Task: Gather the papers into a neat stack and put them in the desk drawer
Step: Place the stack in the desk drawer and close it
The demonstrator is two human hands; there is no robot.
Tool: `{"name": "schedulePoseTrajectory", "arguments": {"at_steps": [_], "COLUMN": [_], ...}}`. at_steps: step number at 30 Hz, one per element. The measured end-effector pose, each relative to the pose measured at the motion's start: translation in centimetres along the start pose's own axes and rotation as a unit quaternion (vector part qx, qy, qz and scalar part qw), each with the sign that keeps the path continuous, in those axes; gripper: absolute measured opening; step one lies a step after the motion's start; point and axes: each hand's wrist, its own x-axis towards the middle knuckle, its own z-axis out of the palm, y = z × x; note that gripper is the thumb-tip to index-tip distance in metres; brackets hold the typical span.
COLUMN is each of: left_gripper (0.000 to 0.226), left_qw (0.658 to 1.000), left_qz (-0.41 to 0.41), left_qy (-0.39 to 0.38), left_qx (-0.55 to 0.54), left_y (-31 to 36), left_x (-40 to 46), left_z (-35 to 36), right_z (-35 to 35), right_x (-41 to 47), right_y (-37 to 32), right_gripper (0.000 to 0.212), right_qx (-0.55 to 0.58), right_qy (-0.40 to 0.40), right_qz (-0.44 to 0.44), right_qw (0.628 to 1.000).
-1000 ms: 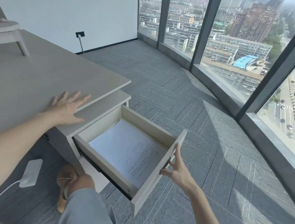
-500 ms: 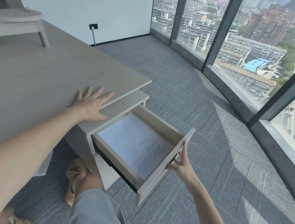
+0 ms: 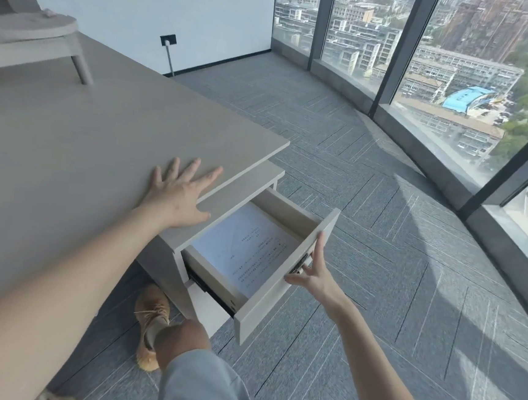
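Observation:
A stack of white printed papers [image 3: 246, 246] lies flat inside the beige desk drawer [image 3: 284, 284], which is pulled partly out under the desk corner. My right hand [image 3: 313, 274] is against the outer face of the drawer front, fingers spread and touching it. My left hand [image 3: 180, 192] rests flat, fingers apart, on the grey desk top [image 3: 68, 163] near its front edge, just above the drawer unit.
A low round stand [image 3: 31, 36] sits at the desk's far left. My bent knee [image 3: 186, 340] and tan shoe [image 3: 149, 324] are on the grey carpet beside the drawer unit. Floor-to-ceiling windows [image 3: 459, 73] curve along the right. A wall socket [image 3: 168, 40] is behind the desk.
The drawer has slid further in under my right hand, hiding more of the papers. The camera has risen and swung right; my left hand stays on the desk.

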Motion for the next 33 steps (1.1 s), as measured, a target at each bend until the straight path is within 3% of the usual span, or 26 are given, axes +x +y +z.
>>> {"name": "schedulePoseTrajectory", "arguments": {"at_steps": [9, 20, 33], "left_gripper": [0.098, 0.094, 0.093], "left_qw": [1.0, 1.0, 0.999], "left_qz": [0.007, 0.011, 0.01], "left_qy": [0.004, 0.018, 0.026], "left_qx": [-0.009, -0.016, -0.022], "left_y": [0.0, 0.0, 0.1], "left_x": [-0.1, 0.0, 0.0], "left_z": [-0.1, 0.0, 0.2], "right_z": [2.7, 5.3, 9.5], "right_x": [2.9, 6.1, 10.4], "right_y": [-1.3, -2.2, -2.8], "right_gripper": [0.139, 0.145, 0.123], "right_qx": [0.007, 0.019, 0.025], "right_qy": [-0.028, 0.007, 0.061], "right_qz": [0.01, -0.005, -0.042], "right_qw": [1.0, 1.0, 0.997]}}
